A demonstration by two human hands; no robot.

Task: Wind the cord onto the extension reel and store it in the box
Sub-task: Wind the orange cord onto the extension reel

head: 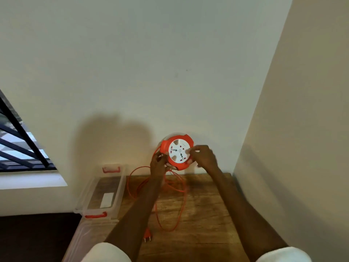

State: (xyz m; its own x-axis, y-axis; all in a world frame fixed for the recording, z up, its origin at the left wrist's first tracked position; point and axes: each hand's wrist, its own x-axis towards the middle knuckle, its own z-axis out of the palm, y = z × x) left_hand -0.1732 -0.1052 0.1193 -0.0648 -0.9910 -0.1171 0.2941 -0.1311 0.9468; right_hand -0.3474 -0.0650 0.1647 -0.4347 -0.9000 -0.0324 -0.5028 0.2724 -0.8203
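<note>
An orange extension reel (174, 140) with a white socket face is held up in front of the wall, above the far edge of the wooden table (204, 214). My left hand (157, 164) grips the reel's left side where the cord leaves it. My right hand (203, 156) holds the right rim, fingers on the white face. The orange cord (181, 197) hangs down in loose loops onto the table. Its plug (147, 236) lies near the front edge. A clear plastic box (118, 195) with red latches stands open on the left of the table.
The box's clear lid (79, 241) leans at the table's left front. A white label lies inside the box. Walls close the space behind and to the right. A window with dark bars (17, 140) is at the left.
</note>
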